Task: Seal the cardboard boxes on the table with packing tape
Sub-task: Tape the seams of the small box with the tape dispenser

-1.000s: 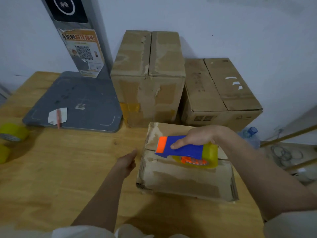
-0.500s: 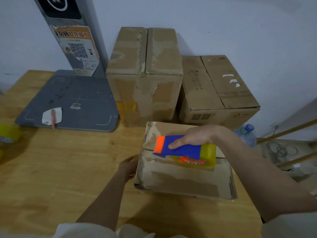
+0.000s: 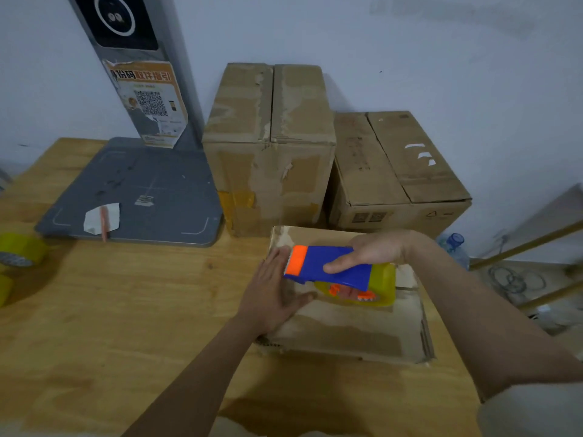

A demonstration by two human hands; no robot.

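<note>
A low worn cardboard box [image 3: 347, 332] lies on the wooden table [image 3: 110, 310] in front of me. My right hand [image 3: 369, 252] grips a blue and orange tape dispenser [image 3: 328, 266] with a yellow tape roll, held over the box top. My left hand [image 3: 271, 291] rests flat with straight fingers on the box's left end, thumb on the top. Behind stand a tall cardboard box [image 3: 268, 146] and a lower one [image 3: 397, 171] to its right.
A grey scale platform [image 3: 135, 193] with an upright pillar [image 3: 135, 67] occupies the back left. Two yellow tape rolls [image 3: 19, 250] lie at the table's left edge. A water bottle [image 3: 454, 244] and cables sit beyond the table's right side.
My left hand moved right from the bare table onto the left end of the low box. The dispenser stayed over the box top in my right hand.
</note>
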